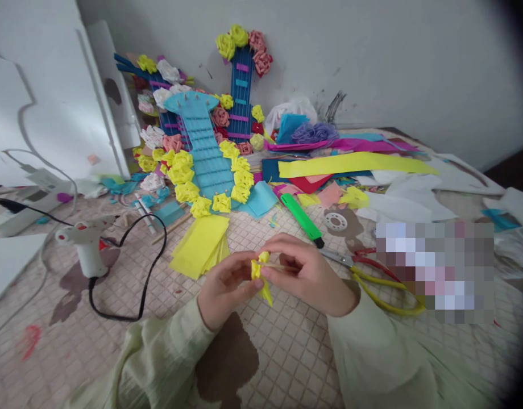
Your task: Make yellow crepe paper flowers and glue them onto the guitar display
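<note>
Between my two hands, above the tiled-pattern table, is a small crumpled piece of yellow crepe paper (266, 291). My left hand (231, 284) pinches its left side with thumb and fingers. Fingers closed, my right hand (298, 272) grips a thin wooden stick (282, 266) whose tip meets the paper. A fanned stack of yellow paper pieces (199, 245) lies just beyond my left hand. Past it stands a light blue guitar-like craft (206, 147), edged with yellow paper roses. Beyond my right hand lies a green utility knife (302, 218).
A white hot glue gun (84, 247) with a looping black cord stands at left. Scissors (389, 278) with red and yellow handles lie at right beside a blurred-out patch. Crepe paper strips (359, 165) and scraps cover the back right. A flower-trimmed dark blue craft (241, 85) leans on the wall.
</note>
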`<action>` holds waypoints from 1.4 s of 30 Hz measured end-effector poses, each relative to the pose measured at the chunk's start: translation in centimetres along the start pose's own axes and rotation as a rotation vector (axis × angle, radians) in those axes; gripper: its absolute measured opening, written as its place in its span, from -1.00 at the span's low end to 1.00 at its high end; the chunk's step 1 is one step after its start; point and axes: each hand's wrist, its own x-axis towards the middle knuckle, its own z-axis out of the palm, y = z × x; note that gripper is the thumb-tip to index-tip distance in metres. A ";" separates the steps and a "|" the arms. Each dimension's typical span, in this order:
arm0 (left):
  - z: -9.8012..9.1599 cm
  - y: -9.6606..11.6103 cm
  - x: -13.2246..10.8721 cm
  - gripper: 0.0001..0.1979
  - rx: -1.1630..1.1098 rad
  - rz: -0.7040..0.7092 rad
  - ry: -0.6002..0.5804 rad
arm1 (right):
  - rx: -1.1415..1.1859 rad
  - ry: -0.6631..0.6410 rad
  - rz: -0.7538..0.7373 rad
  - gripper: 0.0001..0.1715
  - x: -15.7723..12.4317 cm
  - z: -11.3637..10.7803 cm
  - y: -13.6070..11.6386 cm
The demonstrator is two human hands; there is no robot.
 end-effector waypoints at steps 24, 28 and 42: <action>0.0 0.1 -0.1 -0.74 -0.265 -0.125 0.087 | -0.054 -0.097 0.043 -0.83 -0.4 -0.2 -0.3; 0.3 0.4 -0.2 -0.73 -0.374 -0.181 0.085 | -0.035 -0.064 0.059 -0.83 -0.5 -0.3 -0.5; -0.2 0.4 -0.6 -0.73 -0.069 0.055 0.036 | -0.097 -0.087 0.009 -0.82 -0.4 0.0 0.2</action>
